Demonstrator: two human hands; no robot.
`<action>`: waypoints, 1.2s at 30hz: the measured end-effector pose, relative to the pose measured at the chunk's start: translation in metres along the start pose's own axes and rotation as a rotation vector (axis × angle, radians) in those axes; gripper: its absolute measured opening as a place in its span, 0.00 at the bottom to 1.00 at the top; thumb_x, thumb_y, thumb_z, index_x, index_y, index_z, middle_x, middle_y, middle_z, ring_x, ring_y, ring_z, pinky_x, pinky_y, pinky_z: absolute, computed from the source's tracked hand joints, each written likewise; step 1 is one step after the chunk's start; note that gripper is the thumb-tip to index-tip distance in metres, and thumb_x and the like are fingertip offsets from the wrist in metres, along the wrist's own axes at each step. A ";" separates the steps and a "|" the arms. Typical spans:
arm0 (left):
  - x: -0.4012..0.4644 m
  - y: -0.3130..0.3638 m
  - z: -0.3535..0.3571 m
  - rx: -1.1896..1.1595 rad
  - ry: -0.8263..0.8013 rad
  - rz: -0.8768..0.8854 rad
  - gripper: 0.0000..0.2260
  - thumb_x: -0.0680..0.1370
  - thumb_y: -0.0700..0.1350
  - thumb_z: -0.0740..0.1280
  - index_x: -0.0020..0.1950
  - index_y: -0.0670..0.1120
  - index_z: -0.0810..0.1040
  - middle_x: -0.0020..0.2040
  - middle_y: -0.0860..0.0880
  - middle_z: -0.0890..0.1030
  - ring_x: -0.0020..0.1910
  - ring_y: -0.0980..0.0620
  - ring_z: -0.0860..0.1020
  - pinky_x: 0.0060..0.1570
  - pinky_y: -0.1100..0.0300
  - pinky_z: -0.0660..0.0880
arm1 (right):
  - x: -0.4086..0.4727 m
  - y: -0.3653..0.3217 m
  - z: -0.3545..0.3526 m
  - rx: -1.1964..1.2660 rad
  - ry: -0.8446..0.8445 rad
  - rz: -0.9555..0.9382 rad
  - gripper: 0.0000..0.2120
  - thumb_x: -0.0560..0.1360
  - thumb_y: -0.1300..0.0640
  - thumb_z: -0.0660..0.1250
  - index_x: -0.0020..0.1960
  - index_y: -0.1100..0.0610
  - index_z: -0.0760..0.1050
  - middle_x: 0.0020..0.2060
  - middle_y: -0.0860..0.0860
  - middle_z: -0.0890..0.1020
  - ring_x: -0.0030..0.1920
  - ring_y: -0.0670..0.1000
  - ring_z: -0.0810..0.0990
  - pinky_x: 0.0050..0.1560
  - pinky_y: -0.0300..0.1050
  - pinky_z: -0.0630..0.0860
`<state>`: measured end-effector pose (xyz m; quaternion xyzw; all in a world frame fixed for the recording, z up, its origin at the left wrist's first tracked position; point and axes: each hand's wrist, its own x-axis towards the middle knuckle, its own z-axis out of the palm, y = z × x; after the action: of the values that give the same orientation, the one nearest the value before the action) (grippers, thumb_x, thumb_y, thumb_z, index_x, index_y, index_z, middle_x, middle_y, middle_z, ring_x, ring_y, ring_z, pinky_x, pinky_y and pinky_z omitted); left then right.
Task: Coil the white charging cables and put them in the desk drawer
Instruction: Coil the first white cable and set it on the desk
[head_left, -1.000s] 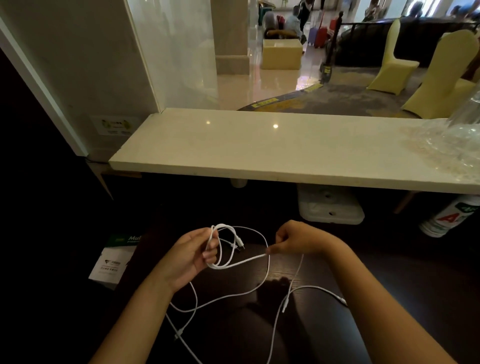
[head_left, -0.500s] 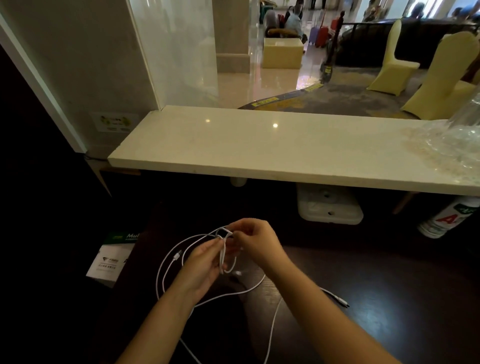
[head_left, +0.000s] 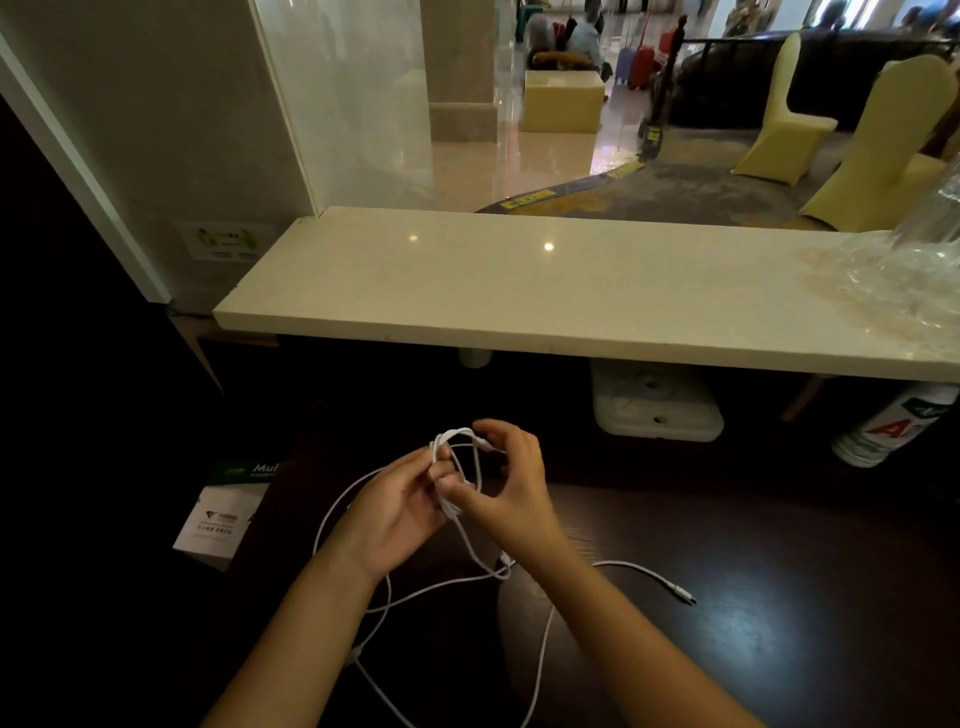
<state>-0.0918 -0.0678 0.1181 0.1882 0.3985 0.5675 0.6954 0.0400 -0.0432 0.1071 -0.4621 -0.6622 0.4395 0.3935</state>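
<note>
A white charging cable (head_left: 470, 551) is partly looped above the dark desk (head_left: 779, 597). My left hand (head_left: 395, 512) grips the small bundle of loops at its top. My right hand (head_left: 506, 480) is close beside it, pinching the same cable where it bends over the loops. Loose cable trails down from both hands across the desk, and one plug end (head_left: 684, 596) lies to the right. No drawer is in view.
A pale stone counter (head_left: 571, 291) overhangs the far side of the desk. A white plastic block (head_left: 654, 410) sits under it, a printed roll (head_left: 893, 426) to the right, a white box with a green top (head_left: 223, 514) at the left.
My right hand came left from a stretched-out strand to meet my left hand, adding cable to the loops. The bundle in my left hand is now tighter.
</note>
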 end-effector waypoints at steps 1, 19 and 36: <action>0.000 0.002 0.001 -0.015 -0.018 -0.009 0.07 0.73 0.45 0.60 0.41 0.43 0.74 0.27 0.53 0.70 0.26 0.58 0.72 0.42 0.59 0.75 | 0.002 0.002 -0.001 0.068 -0.012 0.053 0.33 0.61 0.39 0.68 0.64 0.44 0.66 0.61 0.46 0.67 0.61 0.40 0.67 0.58 0.29 0.65; -0.005 0.004 -0.016 0.041 -0.208 -0.067 0.11 0.69 0.46 0.71 0.47 0.40 0.83 0.28 0.52 0.70 0.25 0.58 0.69 0.39 0.60 0.78 | 0.034 0.019 -0.039 0.660 -0.601 0.549 0.08 0.72 0.55 0.66 0.44 0.54 0.83 0.35 0.47 0.84 0.38 0.44 0.79 0.44 0.39 0.69; 0.004 -0.011 -0.009 0.040 -0.028 0.100 0.08 0.75 0.40 0.60 0.47 0.39 0.78 0.29 0.50 0.78 0.30 0.57 0.78 0.38 0.63 0.79 | 0.041 0.020 -0.028 0.717 -0.397 0.559 0.10 0.77 0.54 0.60 0.46 0.56 0.79 0.29 0.45 0.79 0.32 0.43 0.77 0.39 0.37 0.71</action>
<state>-0.0916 -0.0689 0.1030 0.2296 0.3902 0.5908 0.6678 0.0601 0.0062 0.1014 -0.3650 -0.3822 0.8078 0.2610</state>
